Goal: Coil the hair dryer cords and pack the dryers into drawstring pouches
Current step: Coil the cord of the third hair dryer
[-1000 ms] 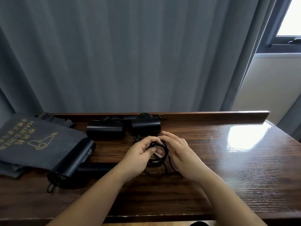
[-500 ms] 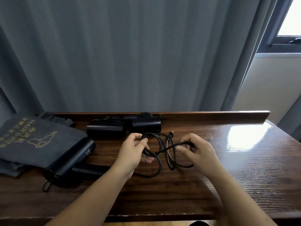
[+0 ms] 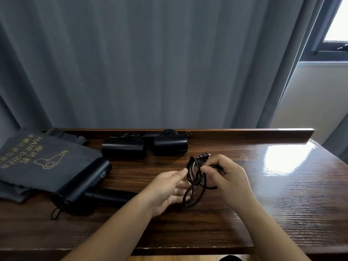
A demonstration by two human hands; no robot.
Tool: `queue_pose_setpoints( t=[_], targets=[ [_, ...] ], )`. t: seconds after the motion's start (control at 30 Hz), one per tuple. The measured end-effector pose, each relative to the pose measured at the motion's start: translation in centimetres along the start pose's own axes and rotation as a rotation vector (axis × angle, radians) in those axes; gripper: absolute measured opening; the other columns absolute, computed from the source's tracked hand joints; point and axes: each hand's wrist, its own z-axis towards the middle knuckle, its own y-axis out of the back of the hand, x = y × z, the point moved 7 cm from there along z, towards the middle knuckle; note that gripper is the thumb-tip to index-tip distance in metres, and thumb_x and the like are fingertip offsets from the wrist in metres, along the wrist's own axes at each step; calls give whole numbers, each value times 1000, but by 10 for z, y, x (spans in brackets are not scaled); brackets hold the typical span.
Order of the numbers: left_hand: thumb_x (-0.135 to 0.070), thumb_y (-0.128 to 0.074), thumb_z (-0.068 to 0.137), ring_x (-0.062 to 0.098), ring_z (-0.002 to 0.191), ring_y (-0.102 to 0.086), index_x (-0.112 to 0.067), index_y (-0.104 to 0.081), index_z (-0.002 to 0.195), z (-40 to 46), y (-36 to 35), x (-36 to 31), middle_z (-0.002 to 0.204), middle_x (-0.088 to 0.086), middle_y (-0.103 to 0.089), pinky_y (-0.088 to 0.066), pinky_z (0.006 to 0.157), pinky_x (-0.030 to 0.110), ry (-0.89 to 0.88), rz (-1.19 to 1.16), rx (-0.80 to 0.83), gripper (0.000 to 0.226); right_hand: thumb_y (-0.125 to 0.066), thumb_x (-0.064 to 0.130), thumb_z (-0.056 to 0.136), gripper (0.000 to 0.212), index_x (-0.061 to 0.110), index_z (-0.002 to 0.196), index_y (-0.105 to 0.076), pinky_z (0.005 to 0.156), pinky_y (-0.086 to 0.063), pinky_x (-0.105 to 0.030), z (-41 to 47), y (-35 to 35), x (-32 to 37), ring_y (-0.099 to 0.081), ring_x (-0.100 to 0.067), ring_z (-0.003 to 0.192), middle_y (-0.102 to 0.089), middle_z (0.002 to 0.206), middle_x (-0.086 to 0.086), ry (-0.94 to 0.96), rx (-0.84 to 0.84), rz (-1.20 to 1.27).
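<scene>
We see the right hand [image 3: 228, 173] with fingers curled, pinching the black cord [image 3: 194, 182] near its plug [image 3: 260, 155], which pokes out above the knuckles. Cord hangs in a few loose loops down to the wooden table [image 3: 263, 204]. Left hand [image 3: 167, 189] is relaxed and spread, fingertips at the loops' left side; we can't tell if they actually touch. Further left, one hair dryer [image 3: 84, 181] lies half inside a grey drawstring pouch [image 3: 37, 162]; its handle is partly hidden by the left forearm. Two more dryers [image 3: 123, 148] [image 3: 170, 146] sit at the table's back edge, their cords bunched behind and hard to make out. Pouch is cut off at frame left.
</scene>
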Motion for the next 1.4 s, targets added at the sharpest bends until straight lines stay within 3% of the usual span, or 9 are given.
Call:
queue_pose_setpoints(
  t=[0.1,0.23,0.43,0.57,0.73,0.93,1.17,1.3,1.4],
  targets=[
    [-20,-58,100,28,91,-72,-1,-65,119,0,-4,5,101,18,-75,-60,80,39,31,-106,69,28,-74,9,88,23,28,77,-66,63,-44,-12,-2,2,-6,-60,-7,69,-68,75,8,-36,-14,29],
    [-5,-62,95,27,91,-71,-3,-68,108,7,13,-5,93,11,-74,-60,76,38,-96,-342,-111,15,-80,24,84,21,36,76,-64,62,-44,-14,-3,7,-16,-62,-12,74,-65,78,14,-15,25,-216],
    [-17,-58,100,10,81,-70,-22,-71,99,-10,18,-24,94,-6,-73,-55,73,23,-393,211,-367,14,-73,45,86,18,32,80,-62,58,-39,-14,-6,-5,-5,-56,0,64,-59,78,18,56,12,-649],
    [-17,-54,102,5,84,-72,-24,-69,104,-15,18,-31,96,-4,-74,-59,79,24,-522,249,-347,16,-72,46,86,20,31,81,-61,57,-32,-8,-12,-13,-8,-53,0,61,-59,74,18,11,-36,-626],
    [-21,-46,105,9,98,-68,-40,-56,136,-19,17,-38,108,-10,-65,-49,79,6,-632,454,-298,38,-74,45,86,16,34,81,-64,63,-44,-17,-12,-18,-19,-60,0,70,-64,74,16,-149,-26,-459],
    [-17,-32,109,23,100,-71,-13,-62,128,-14,15,-28,103,9,-75,-57,84,37,-430,-232,-68,36,-77,39,85,16,33,77,-65,62,-45,-17,-9,-14,-25,-63,1,74,-70,74,14,-293,-91,-165],
    [1,-57,97,22,102,-72,-22,-49,126,-11,5,-20,111,10,-74,-56,80,30,-371,-164,-24,38,-61,27,98,12,34,101,-52,60,-45,-15,-13,-40,-22,-63,2,76,-67,83,15,-190,54,-265],
    [-2,-61,96,17,82,-75,-18,-52,114,-11,18,-28,97,9,-74,-60,73,29,-431,115,-218,27,-56,30,100,14,35,111,-62,88,-41,-11,-16,-47,-22,-52,3,110,-55,114,22,-127,168,-212],
    [-7,-62,96,9,83,-73,-22,-57,102,-15,19,-36,91,1,-74,-60,79,32,-505,349,-329,18,-57,67,86,46,36,120,-58,105,-33,-23,-21,-43,-14,-31,-2,124,-40,126,19,-53,85,-419]
  ],
)
